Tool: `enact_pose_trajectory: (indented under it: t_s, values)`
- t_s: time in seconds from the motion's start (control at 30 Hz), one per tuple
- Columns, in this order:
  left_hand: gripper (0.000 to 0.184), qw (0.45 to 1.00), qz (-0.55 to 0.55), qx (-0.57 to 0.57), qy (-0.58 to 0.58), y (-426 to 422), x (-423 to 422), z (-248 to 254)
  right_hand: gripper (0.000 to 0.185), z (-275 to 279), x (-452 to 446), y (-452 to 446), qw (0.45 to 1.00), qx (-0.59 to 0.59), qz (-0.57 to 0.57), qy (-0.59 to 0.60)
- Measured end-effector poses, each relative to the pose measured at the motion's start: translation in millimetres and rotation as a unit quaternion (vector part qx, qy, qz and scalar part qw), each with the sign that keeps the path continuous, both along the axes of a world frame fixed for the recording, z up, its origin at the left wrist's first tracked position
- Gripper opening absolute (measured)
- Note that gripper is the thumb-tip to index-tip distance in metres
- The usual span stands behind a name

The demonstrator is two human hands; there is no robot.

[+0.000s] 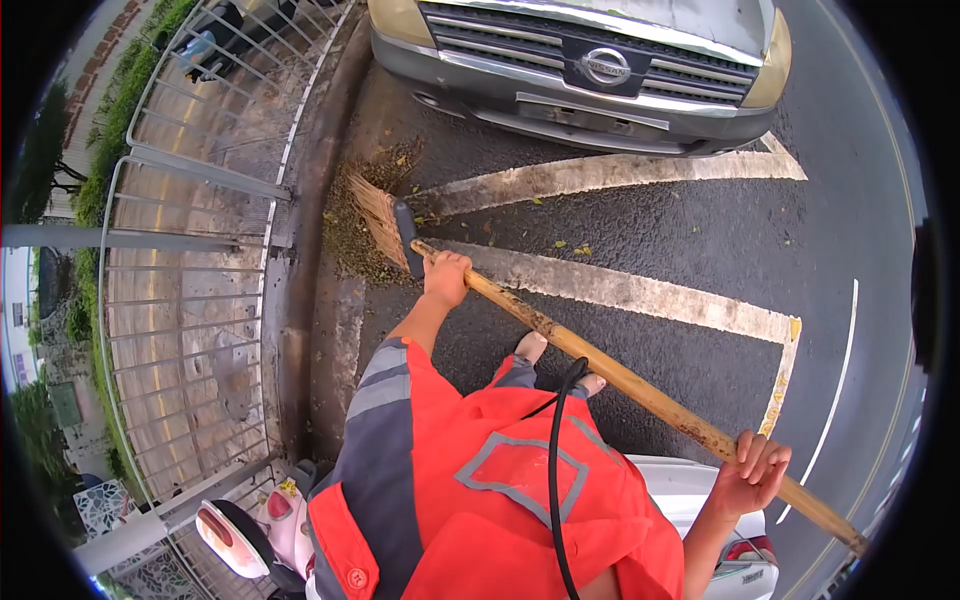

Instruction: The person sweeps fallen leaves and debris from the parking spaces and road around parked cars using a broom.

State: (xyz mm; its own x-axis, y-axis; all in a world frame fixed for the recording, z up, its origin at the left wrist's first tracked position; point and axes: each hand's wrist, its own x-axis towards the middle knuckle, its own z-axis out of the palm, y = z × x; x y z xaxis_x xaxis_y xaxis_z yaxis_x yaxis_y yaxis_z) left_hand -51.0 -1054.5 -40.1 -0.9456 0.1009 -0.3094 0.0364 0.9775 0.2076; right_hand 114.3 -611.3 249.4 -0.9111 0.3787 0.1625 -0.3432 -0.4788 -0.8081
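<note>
A broom with a long wooden handle [600, 362] slants across my front, from upper left to lower right. My left hand [447, 277] is wrapped round the handle just below the broom's dark head [407, 235]. Farther along, toward the handle's free end, my right hand [760, 470] has its fingers closed over the wood. The straw bristles [375, 215] rest on a heap of small leaves and debris [352, 250] against the kerb.
A parked car [600, 85] stands ahead, and a white vehicle [745, 580] is behind me on the right. Metal railings [190, 330] run along the kerb [300, 330] at left. Painted lines [640, 295] mark the wet asphalt. A pink scooter [285, 520] is at lower left.
</note>
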Motion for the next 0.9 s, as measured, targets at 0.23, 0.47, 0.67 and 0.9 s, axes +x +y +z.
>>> enact_pose_trajectory:
  t_s: [0.23,0.47,0.67,0.9]
  values:
    - [0.026,0.946,-0.229,0.192,0.127,112.1,-4.1,38.5,0.021,35.8,71.8,141.8,0.99,-0.082,-0.106,0.044]
    - [0.034,0.91,-0.343,0.232,-0.008,223.3,-6.7,34.1,0.038,33.5,155.9,193.1,0.952,-0.104,-0.275,-0.081]
    - [0.035,0.945,-0.236,0.166,-0.157,194.6,11.2,-63.2,0.032,12.7,80.1,95.4,0.907,-0.079,-0.367,-0.189]
    - [0.03,0.986,-0.117,0.02,-0.12,56.5,9.1,-92.5,0.022,-29.1,3.5,1.1,0.922,-0.098,-0.265,-0.263]
